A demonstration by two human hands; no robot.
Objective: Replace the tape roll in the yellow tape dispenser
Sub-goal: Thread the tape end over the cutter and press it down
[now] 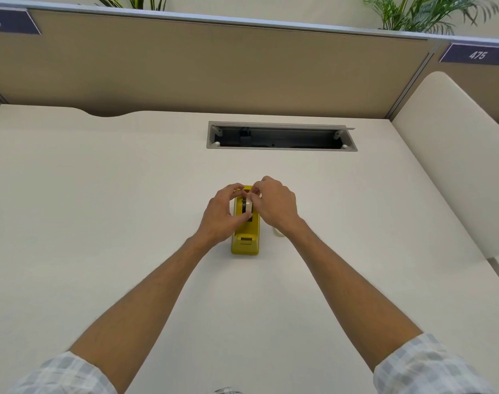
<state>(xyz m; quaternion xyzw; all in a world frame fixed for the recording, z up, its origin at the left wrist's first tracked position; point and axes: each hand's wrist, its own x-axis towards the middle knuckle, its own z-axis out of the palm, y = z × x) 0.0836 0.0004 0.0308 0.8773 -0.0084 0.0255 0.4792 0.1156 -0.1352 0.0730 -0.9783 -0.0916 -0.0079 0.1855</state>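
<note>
Left hand (222, 211): fingers and thumb curled, pinching the tape roll (247, 205) from its 9 o'clock side; thumb tip at the roll's near edge, fingertips at its far edge.

Right hand (275, 204): fingers curled over the same roll from its 3 o'clock side, gripping it together with the left.

Tape roll: pale, narrow, standing on edge, dark core partly visible between the two hands. Sits at the top of the dispenser's well; whether fully seated cannot be told, as the hands cover the sides.

Yellow tape dispenser (245, 240): upright on the desk (100, 194), long axis running 12 to 6 o'clock, cutter end toward 6 o'clock, nearest the person. Lies at mid-desk, directly under both hands.

Second pale item (278, 232): small, round-edged, on the desk just at 3 o'clock of the dispenser, mostly hidden by the right wrist; identity cannot be told.

Cable tray opening (281, 136): grey-framed rectangular slot in the desk at 12 o'clock of the dispenser, well apart, lid raised.

Partition panel (214, 69): tan, along the desk's far edge, bearing a dark label reading 475 (476, 54) at 2 o'clock.

Sleeves (424, 365): pale checked, rolled above the forearms.
</note>
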